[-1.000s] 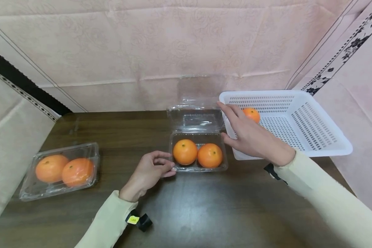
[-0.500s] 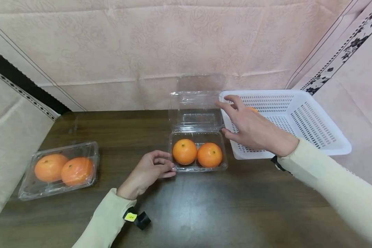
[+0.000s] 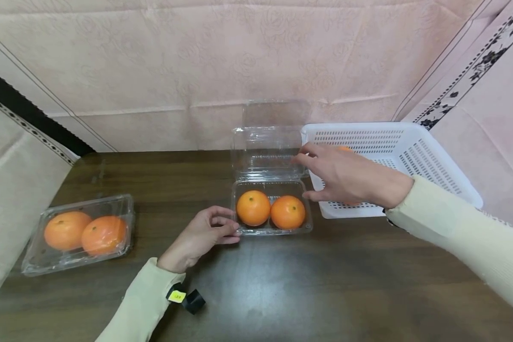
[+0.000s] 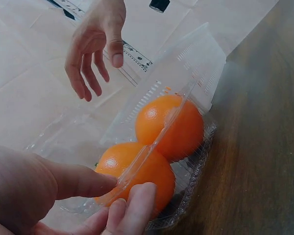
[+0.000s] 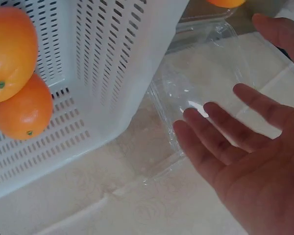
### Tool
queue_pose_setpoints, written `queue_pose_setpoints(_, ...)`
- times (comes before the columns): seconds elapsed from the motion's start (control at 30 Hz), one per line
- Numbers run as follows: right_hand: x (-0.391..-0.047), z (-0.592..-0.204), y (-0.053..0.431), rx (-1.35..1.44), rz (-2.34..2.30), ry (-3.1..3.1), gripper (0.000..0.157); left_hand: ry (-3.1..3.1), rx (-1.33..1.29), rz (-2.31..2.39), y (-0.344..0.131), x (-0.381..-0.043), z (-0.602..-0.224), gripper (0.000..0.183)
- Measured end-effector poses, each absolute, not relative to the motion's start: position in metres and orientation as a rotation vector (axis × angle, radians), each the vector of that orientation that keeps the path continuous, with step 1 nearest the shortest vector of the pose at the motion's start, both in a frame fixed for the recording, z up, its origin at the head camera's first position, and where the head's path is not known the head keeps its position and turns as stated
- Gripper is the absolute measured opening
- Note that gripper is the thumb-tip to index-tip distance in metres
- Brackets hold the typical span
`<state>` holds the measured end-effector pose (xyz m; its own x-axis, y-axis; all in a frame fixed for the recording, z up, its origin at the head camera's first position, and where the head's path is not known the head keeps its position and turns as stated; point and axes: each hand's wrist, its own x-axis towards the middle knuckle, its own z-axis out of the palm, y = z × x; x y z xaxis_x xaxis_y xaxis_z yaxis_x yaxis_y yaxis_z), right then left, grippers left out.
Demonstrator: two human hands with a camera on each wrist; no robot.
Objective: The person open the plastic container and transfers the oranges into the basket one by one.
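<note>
My left hand (image 3: 198, 237) pinches the front left edge of a clear plastic clamshell box (image 3: 278, 232) between thumb and fingers. Two oranges (image 3: 253, 208) sit side by side in its base, and the see-through lid (image 3: 265, 164) stands raised at the back. Over the left side of a white slotted basket (image 3: 455, 183), my right hand (image 3: 346, 175) hovers beside the lid. Its fingers are spread and hold nothing, as the right wrist view shows. Two more oranges (image 5: 12, 54) lie in the basket, mostly covered by the hand in the head view.
A second clamshell box (image 3: 126, 206), closed over two oranges (image 3: 104, 235), lies at the left of the dark wooden table (image 3: 282, 294). Pink patterned cloth (image 3: 196, 71) hangs directly behind the table, close to the raised lid and basket.
The lid, tilted lower at first, has swung further back and up. My right hand has shifted slightly, its fingertips now lower beside the lid. My left hand stays at the box edge.
</note>
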<state>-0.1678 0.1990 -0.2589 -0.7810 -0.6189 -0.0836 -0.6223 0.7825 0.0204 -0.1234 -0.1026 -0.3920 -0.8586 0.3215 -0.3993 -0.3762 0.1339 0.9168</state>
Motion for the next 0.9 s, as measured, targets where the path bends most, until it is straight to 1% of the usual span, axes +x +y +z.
queue_pose_setpoints(0.23,-0.168,-0.265,0.193,-1.088,0.115,2.789,0.074,1.916,-0.054,1.758,-0.104,-0.124,-0.391,0.041)
queue_pose_setpoints(0.5,-0.168,-0.269,0.19,-1.165,0.083,2.72,0.071,1.9,-0.056,1.788,-0.104,-0.123,-0.392,0.041)
queue_pose_setpoints(0.7,-0.167,-0.274,0.185,-1.165,0.071,2.674,0.07,1.892,-0.067,1.788,-0.103,-0.124,-0.392,0.041)
queue_pose_setpoints(0.9,-0.168,-0.282,0.182,-1.21,0.069,2.615,0.072,1.883,-0.078,1.794,-0.102,-0.124,-0.392,0.041)
